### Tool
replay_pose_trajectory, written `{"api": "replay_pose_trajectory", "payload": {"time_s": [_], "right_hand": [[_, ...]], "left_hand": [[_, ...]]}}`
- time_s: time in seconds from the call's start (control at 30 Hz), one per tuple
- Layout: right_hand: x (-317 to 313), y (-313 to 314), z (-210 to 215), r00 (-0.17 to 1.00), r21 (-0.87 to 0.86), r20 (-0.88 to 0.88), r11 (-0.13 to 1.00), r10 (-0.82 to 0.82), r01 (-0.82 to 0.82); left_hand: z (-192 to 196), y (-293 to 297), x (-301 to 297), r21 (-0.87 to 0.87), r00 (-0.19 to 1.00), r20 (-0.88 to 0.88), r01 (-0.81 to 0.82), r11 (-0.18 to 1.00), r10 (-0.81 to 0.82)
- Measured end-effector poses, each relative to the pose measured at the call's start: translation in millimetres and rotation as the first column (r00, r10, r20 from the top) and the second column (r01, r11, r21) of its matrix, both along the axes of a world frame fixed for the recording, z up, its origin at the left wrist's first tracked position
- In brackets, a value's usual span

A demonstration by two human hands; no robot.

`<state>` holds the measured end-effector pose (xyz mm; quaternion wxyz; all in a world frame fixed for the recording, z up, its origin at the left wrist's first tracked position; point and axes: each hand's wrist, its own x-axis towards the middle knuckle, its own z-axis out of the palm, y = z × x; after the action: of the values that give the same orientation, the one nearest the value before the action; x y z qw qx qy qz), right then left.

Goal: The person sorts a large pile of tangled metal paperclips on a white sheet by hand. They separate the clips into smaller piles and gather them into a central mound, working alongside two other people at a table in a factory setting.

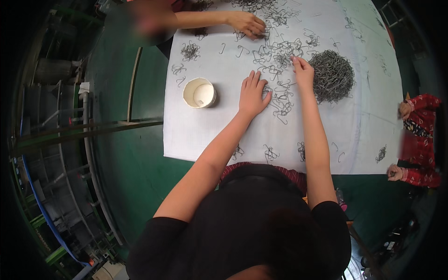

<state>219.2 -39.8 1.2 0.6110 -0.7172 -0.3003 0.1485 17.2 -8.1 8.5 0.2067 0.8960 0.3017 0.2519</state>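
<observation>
My left hand (254,95) lies flat on the white tabletop (214,135), fingers apart, its thumb beside a loose spread of S-shaped wire hooks (282,100). Farther right, my right hand (304,73) has thumb and finger pinched together at the edge of more scattered wire hooks (285,49). What the pinch holds, if anything, is too small to make out. Close against that hand's right side rises a dense round heap of grey wire hooks (333,77). Left of my left hand stands a white tub (188,88), with a small pale thing at its bottom.
Across the table at the far left, a co-worker's hand (247,24) reaches into the hooks. Another person in a red patterned sleeve (422,177) is at the right edge. Small hook clusters (270,154) lie along the near edge. Metal racks (88,154) stand left.
</observation>
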Motion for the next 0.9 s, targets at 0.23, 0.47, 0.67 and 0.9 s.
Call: {"api": "replay_pose_trajectory", "payload": {"time_s": [0.23,0.47,0.67,0.9], "right_hand": [[-12,-63,11,0.997,-0.198,-0.051,0.978,0.051,-0.060],[-33,-98,-2,0.998,-0.187,-0.061,0.982,0.009,-0.020],[-53,-99,-2,0.959,-0.281,0.284,0.958,0.021,0.062],[-59,-97,-18,0.866,-0.251,0.499,0.962,0.034,0.107]], "left_hand": [[-5,2,-2,0.027,1.000,0.007,-0.002,1.000,0.001],[-9,0,-1,0.029,0.999,0.048,0.009,1.000,-0.011],[-9,1,0,0.002,0.999,0.039,0.006,1.000,-0.006],[-11,3,-4,0.020,0.998,0.055,0.037,0.999,-0.038]]}}
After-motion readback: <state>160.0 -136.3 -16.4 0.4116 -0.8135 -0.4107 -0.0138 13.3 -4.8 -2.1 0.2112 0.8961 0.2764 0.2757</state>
